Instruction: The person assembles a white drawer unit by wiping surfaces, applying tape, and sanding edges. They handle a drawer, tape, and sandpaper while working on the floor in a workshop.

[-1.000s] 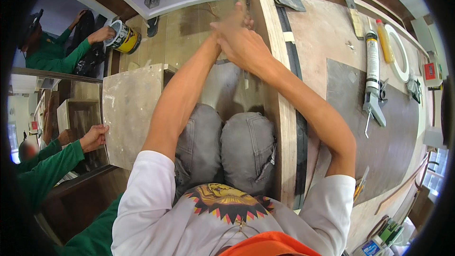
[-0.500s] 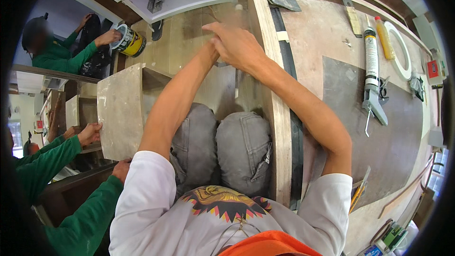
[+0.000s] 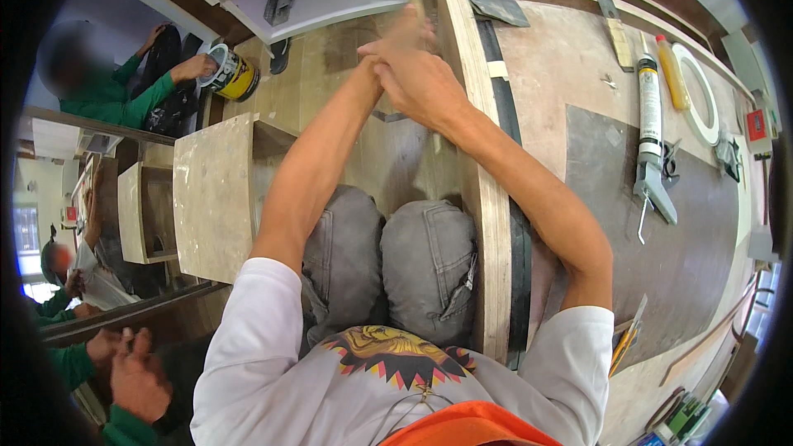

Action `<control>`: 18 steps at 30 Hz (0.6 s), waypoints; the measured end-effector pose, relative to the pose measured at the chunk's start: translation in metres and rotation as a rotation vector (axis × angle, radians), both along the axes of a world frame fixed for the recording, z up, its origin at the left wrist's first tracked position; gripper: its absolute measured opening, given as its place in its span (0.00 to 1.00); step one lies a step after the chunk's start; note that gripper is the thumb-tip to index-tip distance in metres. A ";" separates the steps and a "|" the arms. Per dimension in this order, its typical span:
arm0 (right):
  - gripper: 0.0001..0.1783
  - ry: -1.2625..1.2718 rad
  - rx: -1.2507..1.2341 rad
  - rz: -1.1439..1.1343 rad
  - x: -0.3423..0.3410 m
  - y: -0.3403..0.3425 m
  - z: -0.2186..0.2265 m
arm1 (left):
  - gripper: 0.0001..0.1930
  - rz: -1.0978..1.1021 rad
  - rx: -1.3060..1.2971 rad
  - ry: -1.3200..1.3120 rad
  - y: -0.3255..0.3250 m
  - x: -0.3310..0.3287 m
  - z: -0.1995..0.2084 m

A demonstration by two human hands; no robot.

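Note:
My left hand (image 3: 408,30), smeared by motion, is beyond my knees over the plank floor (image 3: 330,62). A pale, stick-like handle (image 3: 415,3) shows at its fingers; the rest of that thing is hidden or blurred. My right hand (image 3: 425,87) is closed across my left wrist, its thumb on the near side. Its remaining fingers are partly hidden. Both hands are just left of the raw-edged wooden frame (image 3: 489,231). Beyond them stands a white cabinet frame (image 3: 330,21).
A plywood box (image 3: 213,198) stands left of my knees. A green-sleeved person's hand (image 3: 192,68) reaches a yellow-and-black bucket (image 3: 235,76); other hands (image 3: 136,380) are at lower left. On the panel at right lie a caulking gun (image 3: 657,190), a yellow bottle (image 3: 673,73) and a white ring (image 3: 698,107).
The green-sleeved hands at lower left have let go of the plywood box and drawn back toward the lower edge. My hands stay together, with the pale handle slightly higher in view.

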State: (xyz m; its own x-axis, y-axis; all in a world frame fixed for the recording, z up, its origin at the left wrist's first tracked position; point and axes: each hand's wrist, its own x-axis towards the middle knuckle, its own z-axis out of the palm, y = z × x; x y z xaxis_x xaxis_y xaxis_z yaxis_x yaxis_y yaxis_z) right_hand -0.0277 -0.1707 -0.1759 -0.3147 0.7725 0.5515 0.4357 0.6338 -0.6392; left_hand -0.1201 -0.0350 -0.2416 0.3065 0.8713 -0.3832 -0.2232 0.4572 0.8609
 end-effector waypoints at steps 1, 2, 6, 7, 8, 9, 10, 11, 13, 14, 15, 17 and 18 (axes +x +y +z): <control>0.15 -0.008 -0.004 -0.014 0.000 0.001 -0.001 | 0.20 -0.006 0.021 0.033 -0.003 0.004 -0.001; 0.15 -0.015 -0.008 -0.028 0.001 0.001 -0.002 | 0.20 -0.026 0.072 0.076 -0.004 0.005 0.000; 0.14 0.051 0.042 -0.016 -0.006 0.001 0.002 | 0.22 0.027 0.139 -0.066 0.009 -0.003 -0.002; 0.14 0.060 0.047 -0.012 -0.005 0.002 0.002 | 0.22 0.058 0.066 -0.138 0.013 -0.001 0.002; 0.14 0.069 0.053 -0.008 -0.003 0.002 0.001 | 0.23 0.091 -0.007 -0.210 0.014 0.000 0.004; 0.14 0.079 0.059 -0.003 -0.002 0.002 0.001 | 0.23 0.056 0.026 -0.092 0.008 0.002 0.002; 0.14 0.057 0.061 -0.034 0.006 0.004 0.001 | 0.23 0.000 0.062 0.022 -0.014 0.016 0.015; 0.14 0.046 0.065 -0.039 0.005 0.003 0.002 | 0.24 0.014 0.047 0.008 -0.016 0.014 0.018; 0.14 0.059 0.071 -0.033 -0.001 0.001 0.005 | 0.25 0.095 -0.024 -0.160 0.002 0.000 0.017; 0.14 0.078 0.071 -0.030 -0.003 0.002 0.004 | 0.25 0.152 -0.089 -0.320 0.010 -0.003 0.015; 0.15 0.098 0.071 -0.027 -0.004 0.003 0.003 | 0.25 0.131 -0.031 -0.259 0.013 0.000 0.009; 0.15 0.091 0.104 -0.039 -0.002 0.003 0.003 | 0.26 0.085 0.090 -0.134 0.016 0.009 0.009; 0.15 0.088 0.121 -0.043 -0.001 0.004 0.004 | 0.26 0.077 0.137 -0.113 0.018 0.006 0.011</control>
